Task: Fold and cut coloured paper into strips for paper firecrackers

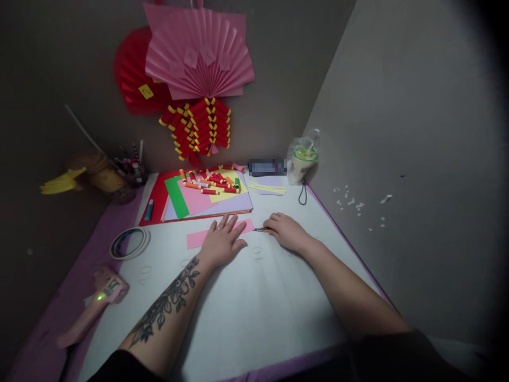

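A pink paper strip point(195, 240) lies on the white table covering. My left hand point(223, 239) rests flat across the strip, fingers spread, hiding its middle. To the right, my right hand point(284, 229) is closed around a small craft knife point(261, 229) with a yellow and dark body. The knife's thin tip points left and lies at the strip's right end; I cannot tell whether it touches the paper.
Behind are stacked coloured papers point(234, 203) with rolled paper tubes, a glue stick point(149, 210) and yellow strips point(267, 188). Tape rolls point(129, 243) and a pink glue gun point(107, 286) lie left. A bagged cup point(303, 159) stands back right, by the wall.
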`<state>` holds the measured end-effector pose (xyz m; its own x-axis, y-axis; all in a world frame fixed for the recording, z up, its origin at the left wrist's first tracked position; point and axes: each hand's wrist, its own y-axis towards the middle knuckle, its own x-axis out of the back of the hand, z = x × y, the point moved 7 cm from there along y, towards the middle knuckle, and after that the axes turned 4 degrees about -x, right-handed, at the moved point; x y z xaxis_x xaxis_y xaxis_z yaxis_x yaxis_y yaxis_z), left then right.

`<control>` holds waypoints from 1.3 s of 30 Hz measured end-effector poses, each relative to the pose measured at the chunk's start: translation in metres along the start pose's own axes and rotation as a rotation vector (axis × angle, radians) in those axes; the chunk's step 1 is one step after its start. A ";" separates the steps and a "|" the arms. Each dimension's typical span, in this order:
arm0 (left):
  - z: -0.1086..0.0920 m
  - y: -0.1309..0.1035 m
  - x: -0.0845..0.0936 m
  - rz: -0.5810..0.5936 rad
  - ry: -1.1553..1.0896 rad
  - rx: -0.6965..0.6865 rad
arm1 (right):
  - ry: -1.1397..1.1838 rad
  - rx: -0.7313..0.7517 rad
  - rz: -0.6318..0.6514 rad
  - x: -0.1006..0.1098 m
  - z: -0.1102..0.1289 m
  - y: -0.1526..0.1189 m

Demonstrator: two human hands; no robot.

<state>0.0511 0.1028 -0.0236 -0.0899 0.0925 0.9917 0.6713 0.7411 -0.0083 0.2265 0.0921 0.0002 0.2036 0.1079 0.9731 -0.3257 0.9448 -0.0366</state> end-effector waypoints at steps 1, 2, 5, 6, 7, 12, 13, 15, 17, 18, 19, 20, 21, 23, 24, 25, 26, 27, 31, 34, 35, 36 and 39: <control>0.000 0.000 0.000 -0.001 0.000 0.001 | 0.002 0.004 -0.001 0.000 0.000 0.000; 0.000 0.000 0.000 -0.004 -0.001 0.001 | 0.002 0.004 -0.004 0.000 0.000 0.000; -0.001 -0.003 0.006 -0.033 -0.014 0.002 | 0.000 0.002 -0.023 0.000 0.001 0.000; 0.000 -0.004 0.009 -0.051 -0.024 0.012 | -0.001 0.001 -0.027 0.000 0.001 0.000; 0.001 -0.005 0.013 -0.072 -0.037 0.029 | -0.002 0.000 -0.030 0.000 0.002 0.000; 0.011 -0.010 0.031 -0.138 -0.078 0.140 | -0.001 -0.025 -0.036 -0.004 0.003 0.002; 0.012 -0.011 0.033 -0.137 -0.077 0.151 | 0.001 -0.028 -0.039 -0.004 0.003 0.003; 0.013 -0.012 0.035 -0.133 -0.064 0.166 | 0.002 -0.035 -0.053 -0.004 0.005 0.005; 0.015 -0.014 0.037 -0.129 -0.032 0.179 | -0.003 -0.042 -0.072 -0.004 0.007 0.008; 0.016 -0.015 0.037 -0.128 -0.015 0.187 | -0.008 -0.044 -0.081 -0.004 0.009 0.010; 0.017 -0.016 0.037 -0.128 -0.001 0.197 | -0.016 -0.042 -0.090 -0.004 0.011 0.012; 0.019 -0.017 0.037 -0.129 0.007 0.206 | -0.023 -0.037 -0.096 -0.004 0.012 0.015; 0.020 -0.017 0.036 -0.133 0.007 0.212 | -0.028 -0.029 -0.101 -0.004 0.014 0.017; 0.023 -0.018 0.035 -0.161 -0.008 0.204 | -0.035 -0.018 -0.105 -0.005 0.017 0.021; 0.024 -0.017 0.034 -0.179 -0.019 0.186 | -0.037 -0.015 -0.105 -0.005 0.017 0.022; 0.024 -0.016 0.033 -0.195 -0.028 0.158 | -0.038 -0.012 -0.104 -0.005 0.018 0.022; 0.023 -0.015 0.032 -0.204 -0.033 0.127 | -0.039 -0.011 -0.104 -0.005 0.018 0.022; 0.023 -0.014 0.030 -0.203 -0.033 0.099 | -0.040 -0.009 -0.105 -0.005 0.018 0.022; 0.024 -0.011 0.021 -0.175 -0.023 0.053 | -0.048 -0.010 -0.104 -0.006 0.018 0.021; 0.025 -0.011 0.019 -0.172 -0.030 0.052 | -0.053 -0.017 -0.084 -0.007 0.019 0.023; 0.025 -0.011 0.019 -0.171 -0.032 0.051 | -0.057 -0.016 -0.076 -0.007 0.019 0.023; 0.025 -0.011 0.018 -0.169 -0.035 0.051 | -0.060 -0.013 -0.069 -0.007 0.020 0.024; 0.026 -0.011 0.017 -0.163 -0.044 0.055 | -0.061 -0.001 -0.056 -0.008 0.020 0.025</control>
<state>0.0235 0.1136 -0.0095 -0.2276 -0.0037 0.9738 0.6043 0.7836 0.1442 0.1986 0.1083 -0.0035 0.1645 0.0353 0.9857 -0.3144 0.9491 0.0185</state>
